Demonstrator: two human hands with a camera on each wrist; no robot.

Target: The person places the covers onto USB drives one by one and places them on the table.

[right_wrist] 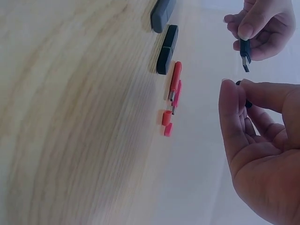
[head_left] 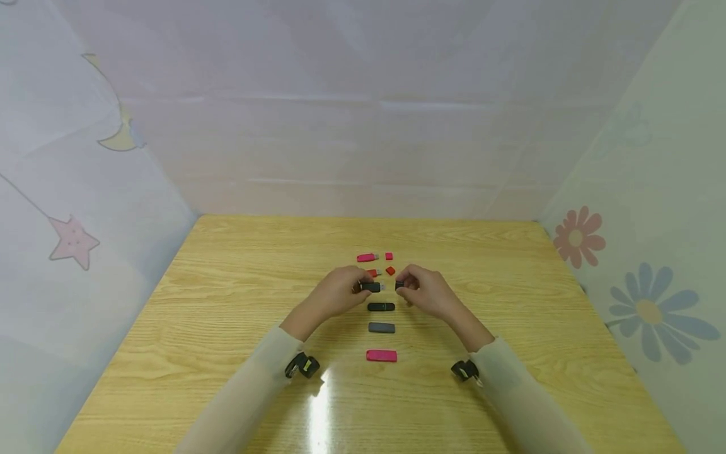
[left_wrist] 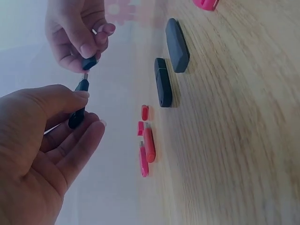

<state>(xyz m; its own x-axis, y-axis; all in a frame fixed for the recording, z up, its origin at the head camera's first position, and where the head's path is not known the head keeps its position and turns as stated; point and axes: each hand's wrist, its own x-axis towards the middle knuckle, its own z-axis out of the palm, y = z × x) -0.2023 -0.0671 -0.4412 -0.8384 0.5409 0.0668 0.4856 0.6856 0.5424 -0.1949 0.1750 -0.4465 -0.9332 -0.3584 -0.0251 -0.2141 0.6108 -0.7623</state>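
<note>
Holding a black USB stick (head_left: 371, 287) above the worktop (head_left: 238, 302), clamped between thumb and fingers of the left hand (head_left: 338, 290), with its metal plug (right_wrist: 245, 63) bare and pointing across to the right hand (head_left: 428, 291). Pinching a black cap (head_left: 399, 285) in that right hand, just apart from the plug. Looks like the uncapping step, stick and cap parted! Beyond the hands, seeing a red stick (head_left: 372, 273) and a pink stick (head_left: 366, 257), both bare-plugged, beside a red cap (head_left: 390, 270) and a pink cap (head_left: 389, 256). Nearer than the hands, spotting a second black stick (head_left: 380, 307), a grey stick (head_left: 382, 328) and a larger pink stick (head_left: 382, 355), with no plugs showing. Probably calls now for lowering both pieces, stick below the left hand, cap below the right, matching the pairs beyond.
</note>
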